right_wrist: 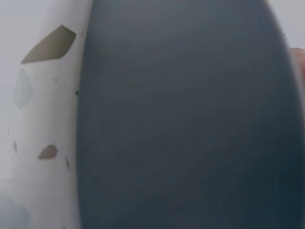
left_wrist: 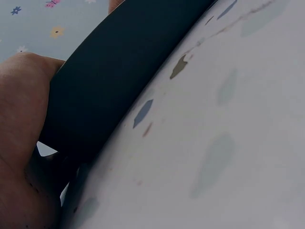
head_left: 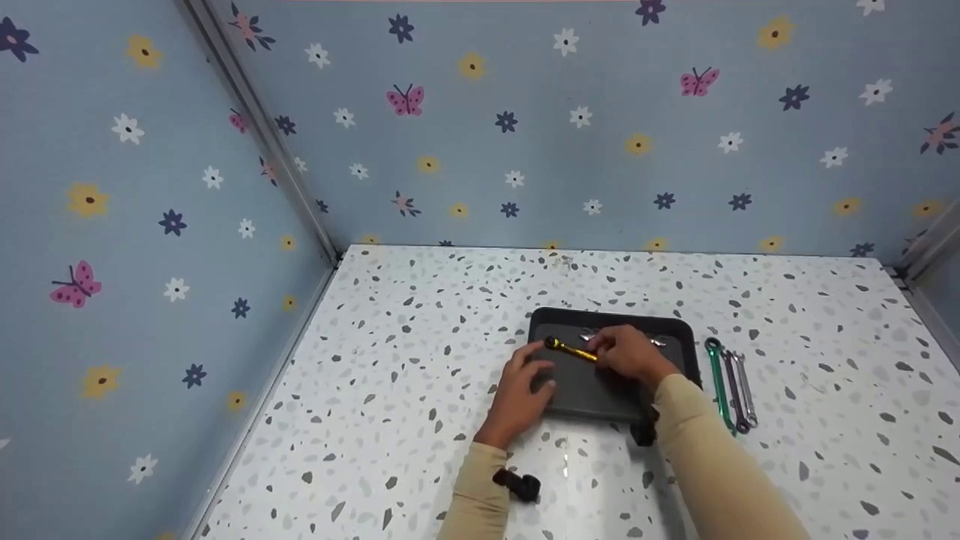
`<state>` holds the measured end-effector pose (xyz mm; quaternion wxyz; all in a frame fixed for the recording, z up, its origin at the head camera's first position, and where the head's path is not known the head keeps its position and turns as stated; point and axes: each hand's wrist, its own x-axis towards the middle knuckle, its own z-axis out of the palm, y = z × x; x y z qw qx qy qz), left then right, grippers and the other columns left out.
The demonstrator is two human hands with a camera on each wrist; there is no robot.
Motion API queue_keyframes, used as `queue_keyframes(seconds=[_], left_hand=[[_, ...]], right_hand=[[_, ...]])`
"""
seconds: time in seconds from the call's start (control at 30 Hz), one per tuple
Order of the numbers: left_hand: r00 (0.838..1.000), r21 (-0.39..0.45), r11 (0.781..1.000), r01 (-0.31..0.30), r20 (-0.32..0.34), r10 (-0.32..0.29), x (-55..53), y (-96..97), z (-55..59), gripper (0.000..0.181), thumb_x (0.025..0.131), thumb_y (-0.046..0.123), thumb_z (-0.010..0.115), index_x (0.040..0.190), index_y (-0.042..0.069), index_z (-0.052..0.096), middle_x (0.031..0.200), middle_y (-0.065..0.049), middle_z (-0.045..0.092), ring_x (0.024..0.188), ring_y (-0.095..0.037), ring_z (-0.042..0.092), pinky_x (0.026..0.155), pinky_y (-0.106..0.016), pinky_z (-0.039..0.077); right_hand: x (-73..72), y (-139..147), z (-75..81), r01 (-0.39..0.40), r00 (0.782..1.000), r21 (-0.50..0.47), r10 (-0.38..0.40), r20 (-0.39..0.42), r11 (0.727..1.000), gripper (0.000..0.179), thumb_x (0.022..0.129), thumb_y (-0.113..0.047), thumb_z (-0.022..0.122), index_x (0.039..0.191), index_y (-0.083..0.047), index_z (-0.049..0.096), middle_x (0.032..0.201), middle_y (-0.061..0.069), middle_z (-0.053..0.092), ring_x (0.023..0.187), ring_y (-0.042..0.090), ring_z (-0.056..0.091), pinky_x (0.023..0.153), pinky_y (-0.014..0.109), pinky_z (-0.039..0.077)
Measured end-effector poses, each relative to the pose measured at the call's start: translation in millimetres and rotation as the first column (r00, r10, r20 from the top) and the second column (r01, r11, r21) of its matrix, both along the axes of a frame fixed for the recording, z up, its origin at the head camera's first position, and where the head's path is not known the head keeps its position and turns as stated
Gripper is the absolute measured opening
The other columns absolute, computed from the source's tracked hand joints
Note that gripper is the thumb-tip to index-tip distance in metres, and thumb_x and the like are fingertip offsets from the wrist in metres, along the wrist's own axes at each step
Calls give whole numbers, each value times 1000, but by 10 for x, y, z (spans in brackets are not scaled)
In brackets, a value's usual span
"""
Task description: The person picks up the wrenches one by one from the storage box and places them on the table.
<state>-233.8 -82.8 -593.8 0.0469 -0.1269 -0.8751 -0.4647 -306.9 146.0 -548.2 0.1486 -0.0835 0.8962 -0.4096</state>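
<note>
A yellow ratcheting wrench (head_left: 574, 350) with a dark ring end lies slantwise over the dark grey tray (head_left: 592, 412). My right hand (head_left: 628, 354) pinches its right end between thumb and fingers. At the tray's left side, my left hand (head_left: 519, 390) has its fingers loosely spread, the index fingertip right by the ring end. Behind the right hand, shiny silver metal (head_left: 657, 341) shows inside the tray, mostly hidden. In the left wrist view the tray's outer wall (left_wrist: 109, 71) runs beside the left hand (left_wrist: 21, 109). The tray's wall (right_wrist: 186, 114) fills most of the right wrist view.
Right of the tray, a green wrench (head_left: 718, 382), a purple wrench (head_left: 733, 386) and a silver wrench (head_left: 745, 390) lie side by side on the speckled white table (head_left: 420, 337). Flower-patterned walls (head_left: 525, 150) bound the table at the back and left.
</note>
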Motion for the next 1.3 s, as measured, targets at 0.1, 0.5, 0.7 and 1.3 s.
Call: queue_keyframes(seconds=[0.1,0.5,0.7,1.3], left_hand=[[1000,-3,1000,-3,8,3,1,-1,-6,30,94,18,67,123,12,68,156,1,38,144,-21,31,116,-42,30],[1000,21,1000,7,-10,-7,6,1,12,29,93,16,68,121,8,69,155,0,40,143,-23,33,115,-42,31],[1000,21,1000,3,-7,-2,7,1,10,30,93,16,68,122,8,69,155,0,40,143,-22,33,115,-41,31],[1000,2,1000,-5,10,5,-5,4,-7,30,93,18,67,123,11,69,156,1,38,144,-22,32,116,-42,30]], right_hand=[[4,5,-3,4,1000,-1,-4,6,1000,28,78,3,67,101,-10,74,86,4,66,75,20,58,67,31,47],[-8,58,20,-13,1000,-15,13,26,1000,25,80,1,69,104,-5,72,92,6,67,80,19,59,70,30,48],[-21,97,24,-36,997,-20,37,60,999,20,82,-1,69,101,-7,70,94,6,66,84,21,58,74,32,47],[39,100,-8,51,995,-160,-36,94,986,31,87,4,59,116,-3,65,102,12,63,86,23,57,74,32,48]])
